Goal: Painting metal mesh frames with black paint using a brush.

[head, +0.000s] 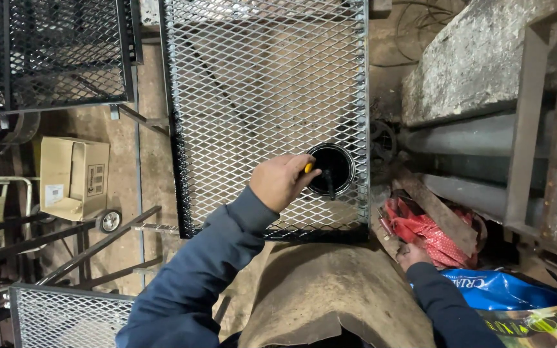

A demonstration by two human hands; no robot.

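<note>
A thin brush (pixel 320 177) dips into a black can (pixel 331 169) sitting in a hole in the metal mesh (pixel 259 96). It looks light and stiff; hold it by the yellow handle. The left hand (pixel 282 182) grips it tight. The right hand (pixel 411 254) rests by red cloth (pixel 420 232), fingers curled, holding nothing I can see.

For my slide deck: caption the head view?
Left hand dips yellow-handled brush into black paint can on mesh panel.

A can (pixel 331 169) sits on a mesh panel (pixel 259 84), a cardboard box (pixel 72 177) well to its left.
</note>
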